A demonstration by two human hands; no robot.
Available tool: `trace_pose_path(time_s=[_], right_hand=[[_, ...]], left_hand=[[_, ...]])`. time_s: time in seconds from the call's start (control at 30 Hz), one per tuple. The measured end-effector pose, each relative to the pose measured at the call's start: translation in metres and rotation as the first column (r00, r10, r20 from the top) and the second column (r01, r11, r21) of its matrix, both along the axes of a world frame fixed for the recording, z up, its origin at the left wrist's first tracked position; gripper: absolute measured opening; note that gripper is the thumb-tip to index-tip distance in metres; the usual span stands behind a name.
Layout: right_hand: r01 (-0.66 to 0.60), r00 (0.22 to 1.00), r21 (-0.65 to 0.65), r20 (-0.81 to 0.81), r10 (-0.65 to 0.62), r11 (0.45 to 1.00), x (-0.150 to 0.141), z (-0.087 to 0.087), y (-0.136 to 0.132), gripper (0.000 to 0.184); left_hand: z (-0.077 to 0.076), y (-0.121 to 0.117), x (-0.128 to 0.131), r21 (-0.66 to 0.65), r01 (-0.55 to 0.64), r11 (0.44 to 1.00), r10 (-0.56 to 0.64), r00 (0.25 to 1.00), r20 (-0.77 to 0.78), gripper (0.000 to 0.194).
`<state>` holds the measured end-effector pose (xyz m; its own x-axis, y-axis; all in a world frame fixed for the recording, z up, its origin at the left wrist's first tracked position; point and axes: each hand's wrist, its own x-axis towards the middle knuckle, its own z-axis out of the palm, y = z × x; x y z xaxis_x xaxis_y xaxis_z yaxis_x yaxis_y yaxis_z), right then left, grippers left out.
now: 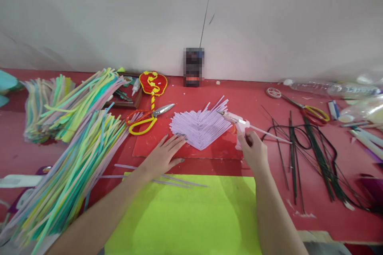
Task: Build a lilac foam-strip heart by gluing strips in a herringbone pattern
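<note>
A heart-like shape of lilac pipe cleaners (pixel 200 127), laid in a V pattern, lies on a red board (pixel 152 143). My left hand (pixel 167 153) rests flat with fingers stretched out, its fingertips touching the shape's lower left edge. In my right hand (pixel 253 147) is a pale pink hot glue gun (pixel 239 125), gripped by its handle. The gun's metal nozzle is over the upper right part of the lilac shape; whether it touches cannot be told. A glue stick (pixel 266 134) sticks out of its back. Below the board, loose lilac pipe cleaners (pixel 185 181) lie on a yellow-green sheet (pixel 191 215).
Bundles of coloured pipe cleaners (pixel 80 171) cover the left side. Scissors (pixel 152 119) and a red-yellow fan ornament (pixel 153 83) lie behind my left hand. At right are more scissors (pixel 311 111), dark green stems (pixel 320 159), a black cable and plastic bottles (pixel 332 87).
</note>
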<state>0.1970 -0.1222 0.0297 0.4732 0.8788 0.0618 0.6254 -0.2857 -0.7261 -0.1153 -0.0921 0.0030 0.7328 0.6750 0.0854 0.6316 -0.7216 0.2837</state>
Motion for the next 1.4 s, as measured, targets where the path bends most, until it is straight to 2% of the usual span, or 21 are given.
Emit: trace_pose_path(time_s=[0.13, 0.2, 0.37, 0.67, 0.73, 0.83, 0.9, 0.97, 1.03, 1.13, 1.2, 1.27, 1.33, 1.4], right_hand=[[0.098, 0.964, 0.191, 0.224, -0.140, 0.977, 0.000, 0.003, -0.001, 0.039], [0.126, 0.936, 0.267, 0.286, -0.203, 0.955, -0.001, 0.005, -0.003, 0.037], [0.090, 0.918, 0.341, 0.335, -0.211, 0.936, -0.008, 0.005, -0.007, 0.038], [0.250, 0.863, 0.257, 0.378, -0.335, 0.934, 0.005, 0.006, -0.001, 0.039], [0.327, 0.847, 0.172, 0.382, -0.369, 0.929, 0.011, 0.003, 0.002, 0.038], [0.372, 0.878, -0.074, 0.352, -0.325, 0.925, 0.019, -0.004, 0.006, 0.036], [0.328, 0.921, -0.219, 0.292, -0.259, 0.919, 0.023, -0.009, 0.009, 0.035], [0.301, 0.941, -0.260, 0.236, -0.242, 0.918, 0.025, -0.011, 0.011, 0.035], [0.317, 0.938, -0.214, 0.211, -0.273, 0.924, 0.025, -0.012, 0.011, 0.038], [0.306, 0.934, -0.077, 0.215, -0.284, 0.949, 0.019, -0.010, 0.008, 0.036], [0.211, 0.950, 0.009, 0.236, -0.207, 0.978, 0.012, -0.009, 0.007, 0.030], [0.044, 0.963, 0.057, 0.262, -0.058, 0.997, 0.003, -0.010, 0.005, 0.027], [-0.115, 0.952, 0.085, 0.294, 0.085, 0.990, -0.007, -0.012, 0.003, 0.026], [-0.215, 0.926, 0.125, 0.341, 0.161, 0.969, -0.016, -0.015, 0.001, 0.025]], left_hand=[[0.000, 0.000, 0.000, -0.004, 0.004, 1.000, -0.005, 1.000, -0.018, 0.057], [0.000, 0.000, 0.000, 0.003, 0.006, 1.000, -0.006, 1.000, -0.018, 0.057], [-0.001, 0.000, 0.000, 0.017, 0.006, 1.000, -0.006, 1.000, -0.004, 0.057], [0.004, 0.001, 0.000, 0.011, 0.003, 1.000, -0.003, 0.999, 0.038, 0.051], [0.004, 0.001, 0.000, 0.011, -0.005, 1.000, 0.004, 0.998, 0.060, 0.050], [0.005, 0.001, 0.000, 0.026, -0.024, 0.999, 0.022, 0.995, 0.093, 0.049], [0.005, 0.000, 0.000, 0.042, -0.039, 0.998, 0.034, 0.994, 0.108, 0.047], [0.006, -0.001, 0.000, 0.051, -0.054, 0.997, 0.048, 0.993, 0.109, 0.044], [0.006, -0.002, 0.000, 0.051, -0.066, 0.996, 0.061, 0.993, 0.100, 0.042], [0.007, -0.003, 0.001, 0.047, -0.084, 0.995, 0.080, 0.993, 0.088, 0.041], [0.007, -0.003, 0.001, 0.043, -0.099, 0.994, 0.096, 0.992, 0.077, 0.042], [0.007, -0.003, 0.000, 0.041, -0.108, 0.993, 0.105, 0.993, 0.060, 0.043], [0.007, -0.003, 0.000, 0.038, -0.113, 0.993, 0.111, 0.993, 0.043, 0.045], [0.007, -0.003, 0.000, 0.035, -0.118, 0.992, 0.117, 0.993, 0.026, 0.047]])
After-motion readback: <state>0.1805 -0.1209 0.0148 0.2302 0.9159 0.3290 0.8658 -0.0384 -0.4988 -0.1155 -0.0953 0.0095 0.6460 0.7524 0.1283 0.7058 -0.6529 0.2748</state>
